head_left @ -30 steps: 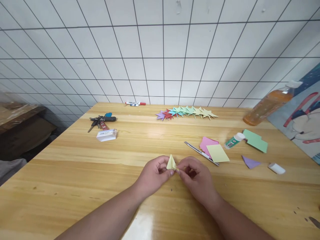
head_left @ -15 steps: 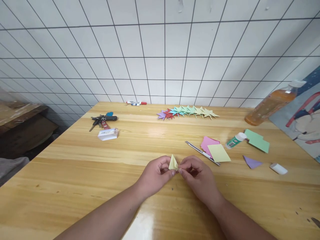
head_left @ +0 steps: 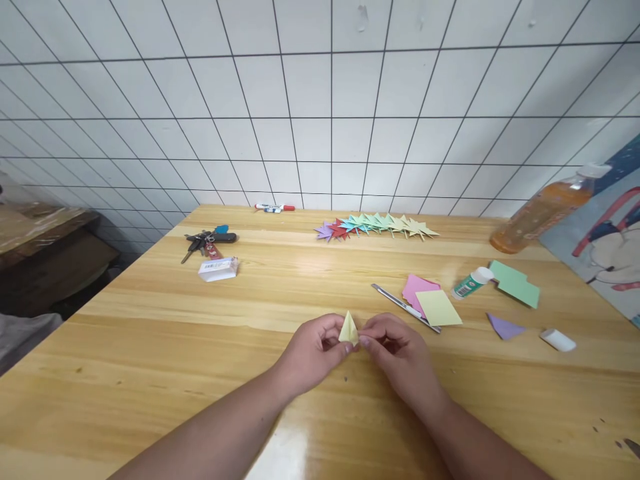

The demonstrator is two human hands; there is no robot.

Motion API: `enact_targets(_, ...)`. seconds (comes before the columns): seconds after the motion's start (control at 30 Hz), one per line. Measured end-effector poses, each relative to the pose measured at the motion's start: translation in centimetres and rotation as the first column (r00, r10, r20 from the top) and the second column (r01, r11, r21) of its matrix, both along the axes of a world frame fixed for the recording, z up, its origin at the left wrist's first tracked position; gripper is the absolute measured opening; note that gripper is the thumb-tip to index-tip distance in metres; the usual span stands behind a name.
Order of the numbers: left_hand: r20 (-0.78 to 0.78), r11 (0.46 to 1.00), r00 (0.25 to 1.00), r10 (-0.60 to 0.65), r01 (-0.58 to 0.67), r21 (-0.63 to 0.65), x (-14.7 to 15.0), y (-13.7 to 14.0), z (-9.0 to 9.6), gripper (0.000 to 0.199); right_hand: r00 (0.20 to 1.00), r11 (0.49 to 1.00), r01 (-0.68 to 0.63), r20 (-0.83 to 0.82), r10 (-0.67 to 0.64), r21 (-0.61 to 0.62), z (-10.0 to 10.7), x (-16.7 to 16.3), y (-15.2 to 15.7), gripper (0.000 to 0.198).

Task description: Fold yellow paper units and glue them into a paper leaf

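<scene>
A small folded piece of yellow paper (head_left: 349, 328), pointed at the top, is held upright between both hands just above the table. My left hand (head_left: 316, 345) pinches its lower left side between thumb and fingers. From the other side my right hand (head_left: 397, 347) has thumb and forefinger closed at its lower right edge. To the right lie a yellow paper square (head_left: 439, 308), pink paper (head_left: 419, 291) and a craft knife (head_left: 406, 308). Farther back, a row of folded paper leaf shapes (head_left: 377, 225) runs from purple through red, blue and green to yellow.
On the right are a glue stick (head_left: 473, 283), green paper (head_left: 516, 285), a purple paper triangle (head_left: 505, 327), an eraser (head_left: 558, 340) and a tilted-looking bottle (head_left: 543, 212). Keys (head_left: 210, 241), a small white box (head_left: 219, 269) and a marker (head_left: 275, 208) lie on the left. A tiled wall (head_left: 310, 87) borders the table's back.
The view has shifted very slightly. Both hands keep hold of the yellow paper, which has turned a little between the fingers.
</scene>
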State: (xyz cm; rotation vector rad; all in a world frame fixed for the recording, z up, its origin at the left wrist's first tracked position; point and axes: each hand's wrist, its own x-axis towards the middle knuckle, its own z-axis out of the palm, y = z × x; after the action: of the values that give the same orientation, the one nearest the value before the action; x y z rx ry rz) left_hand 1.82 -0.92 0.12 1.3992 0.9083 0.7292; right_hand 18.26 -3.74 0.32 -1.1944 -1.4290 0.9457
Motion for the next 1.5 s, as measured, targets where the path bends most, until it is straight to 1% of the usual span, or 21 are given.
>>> enact_targets(0.07, 0.01, 1.0, 1.0, 0.007, -0.007, -0.009, -0.08, 0.08, -0.01, 0.017, 1.0, 1.0, -0.015, -0.002, 0.015, -0.007, -0.07, 0.05, 0.03, 0.009)
enact_targets(0.17, 0.039, 0.999, 0.999, 0.027, -0.026, -0.037, -0.14, 0.24, 0.07, 0.018, 0.996, 0.999, -0.026, 0.08, 0.028, -0.035, -0.21, -0.01, 0.01, 0.012)
enact_targets(0.23, 0.058, 0.998, 0.998, 0.027, -0.023, -0.056, -0.14, 0.29, 0.15, 0.019, 0.991, 1.0, -0.012, 0.13, 0.015, -0.025, -0.28, -0.1, -0.02, 0.014)
enact_targets(0.37, 0.057, 0.998, 0.998, -0.01, 0.013, -0.061, -0.18, 0.22, 0.24, 0.022, 0.983, 0.999, 0.008, 0.181, -0.015, 0.039, -0.27, -0.21, 0.0, 0.002)
enact_targets(0.5, 0.055, 0.997, 0.998, -0.034, 0.038, -0.064, -0.15, 0.16, 0.37, 0.027, 0.973, 0.999, 0.004, 0.232, -0.014, 0.041, -0.32, -0.17, 0.09, 0.002)
enact_targets(0.63, 0.09, 0.996, 0.996, -0.03, 0.037, -0.075, -0.06, 0.13, 0.66, 0.032, 0.972, 0.998, -0.001, 0.236, -0.013, 0.058, -0.46, -0.1, 0.12, 0.003)
enact_targets(0.77, 0.167, 0.995, 0.986, -0.022, 0.038, -0.088, -0.33, 0.17, 0.77, 0.036, 0.973, 0.998, -0.023, 0.23, 0.01, 0.054, -0.54, -0.02, 0.06, 0.004)
enact_targets(0.93, 0.138, 0.992, 0.989, 0.054, -0.037, -0.122, -0.65, 0.39, 0.4, 0.039, 0.979, 0.999, -0.042, 0.2, 0.034, 0.034, -0.53, -0.02, -0.08, 0.009)
enact_targets(1.0, 0.132, 0.99, 0.989, 0.066, -0.049, -0.131, -0.56, 0.35, 0.3, 0.041, 0.984, 0.999, -0.047, 0.171, 0.046, -0.001, -0.4, -0.04, -0.14, 0.011)
enact_targets(1.07, 0.13, 0.99, 0.989, 0.066, -0.048, -0.134, -0.4, 0.2, 0.31, 0.042, 0.992, 0.997, -0.031, 0.117, 0.04, -0.076, -0.26, -0.06, -0.18, 0.016)
enact_targets(1.17, 0.083, 0.996, 0.995, 0.055, -0.05, -0.069, -0.24, -0.11, 0.44, 0.045, 0.997, 0.986, -0.022, 0.075, 0.035, -0.164, -0.19, -0.13, -0.14, 0.021)
enact_targets(1.23, 0.027, 0.999, 0.998, 0.054, -0.054, -0.007, -0.23, -0.28, 0.57, 0.047, 0.992, 0.985, -0.024, 0.12, 0.045, -0.17, -0.2, -0.23, -0.08, 0.018)
enact_targets(1.33, -0.026, 0.997, 0.998, 0.055, -0.054, 0.05, -0.3, -0.44, 0.76, 0.048, 0.986, 0.985, 0.007, 0.168, 0.022, -0.17, -0.12, -0.38, -0.01, 0.016)
enact_targets(1.4, -0.034, 0.997, 0.998, 0.045, -0.043, 0.071, -0.35, -0.49, 0.86, 0.049, 0.989, 0.981, 0.013, 0.146, 0.016, -0.195, -0.01, -0.4, 0.03, 0.017)
enact_targets(1.5, -0.028, 0.999, 0.999, 0.018, -0.017, 0.051, -0.34, -0.52, 0.93, 0.052, 0.996, 0.975, -0.019, 0.08, 0.038, -0.222, 0.08, -0.3, 0.04, 0.02)
